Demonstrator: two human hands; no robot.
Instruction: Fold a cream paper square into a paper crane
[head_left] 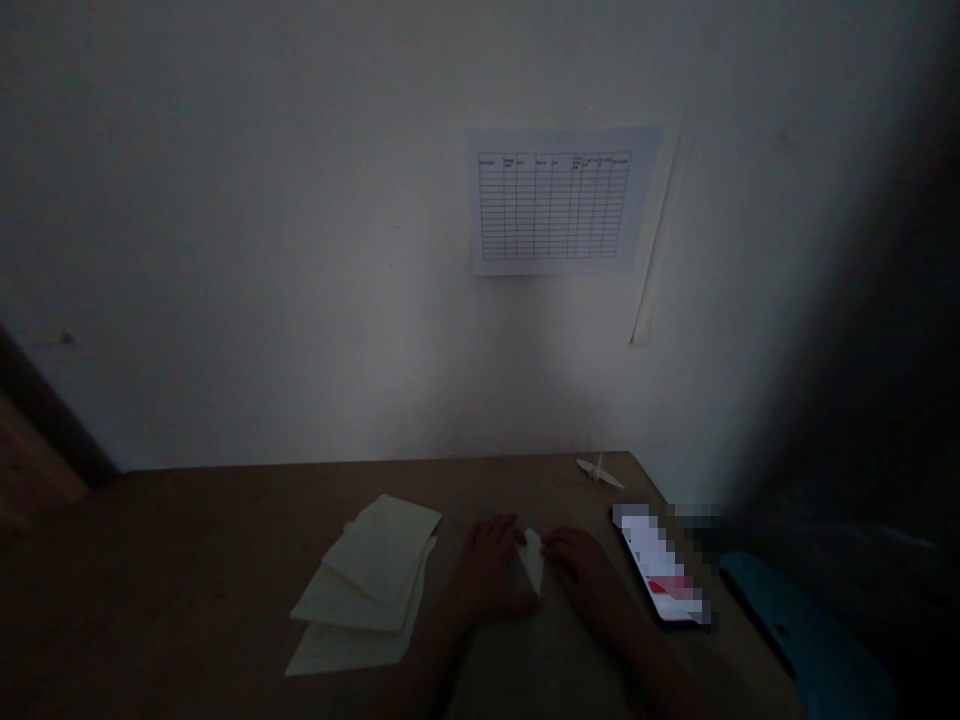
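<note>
A small folded piece of white paper [532, 562] lies on the brown table between my two hands. My left hand [495, 570] rests at its left side, with fingertips at the upper left edge and the thumb near its lower point. At the right edge of the paper, my right hand [577, 555] has its fingers bent together, pinching or pressing the edge. The room is dim, so finger detail is faint.
Several loose paper sheets [375, 570] overlap left of my hands. A small folded paper figure [600, 472] sits near the table's back right corner. A lit phone [660, 565] lies at the right. Behind the table [187, 560], a printed chart [555, 205] hangs on the wall.
</note>
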